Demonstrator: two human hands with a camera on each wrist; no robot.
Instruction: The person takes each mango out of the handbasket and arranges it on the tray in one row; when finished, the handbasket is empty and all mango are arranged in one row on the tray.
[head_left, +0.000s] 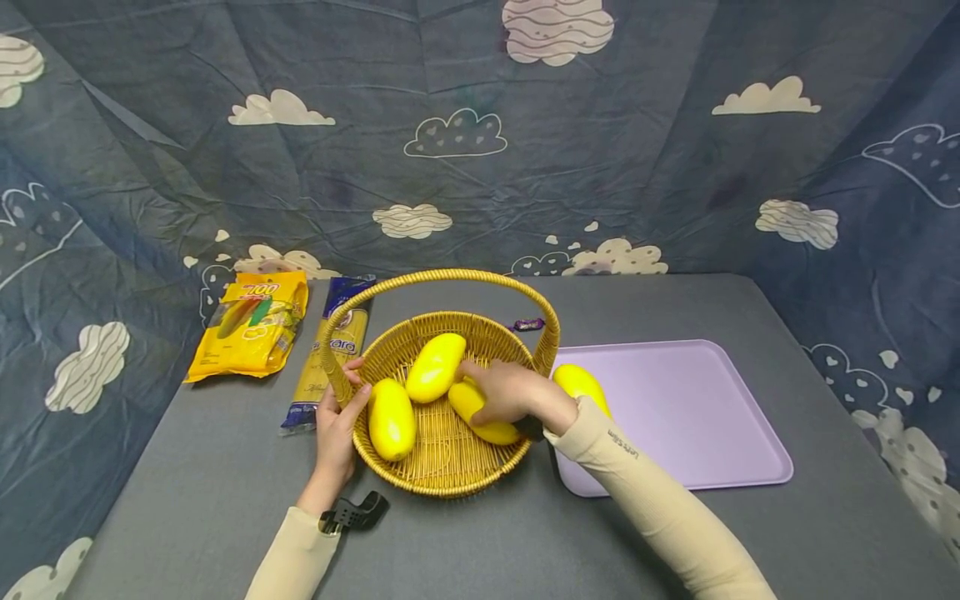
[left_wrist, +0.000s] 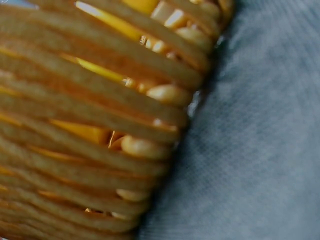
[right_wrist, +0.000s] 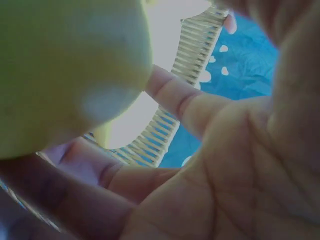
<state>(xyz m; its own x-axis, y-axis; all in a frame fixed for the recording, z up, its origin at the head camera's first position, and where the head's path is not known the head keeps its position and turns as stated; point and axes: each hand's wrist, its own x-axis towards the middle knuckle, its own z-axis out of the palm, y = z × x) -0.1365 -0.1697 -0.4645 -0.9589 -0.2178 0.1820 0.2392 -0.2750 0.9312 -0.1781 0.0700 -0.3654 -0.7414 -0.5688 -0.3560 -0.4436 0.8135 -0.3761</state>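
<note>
A round woven basket [head_left: 446, 471] with a tall arched handle stands in the middle of the table. My left hand [head_left: 335, 437] grips its left side by the foot of the handle. Inside, my right hand [head_left: 510, 393] holds a yellow mango [head_left: 491, 429] at the right; the right wrist view has the mango [right_wrist: 70, 75] large beside the curved fingers [right_wrist: 200, 107]. Two more mangoes lie in the basket, one at the left [head_left: 392, 419], one toward the back [head_left: 437, 367]. Only the basket's woven wall [left_wrist: 90, 115] and the table show in the left wrist view.
A lilac tray [head_left: 675, 417] lies right of the basket, with another mango [head_left: 581, 386] at its left end, partly behind my right wrist. On the left are a yellow bag [head_left: 251, 325] and a blue-ended pasta packet [head_left: 330, 358]. A small purple-wrapped sweet [head_left: 528, 324] lies behind the basket.
</note>
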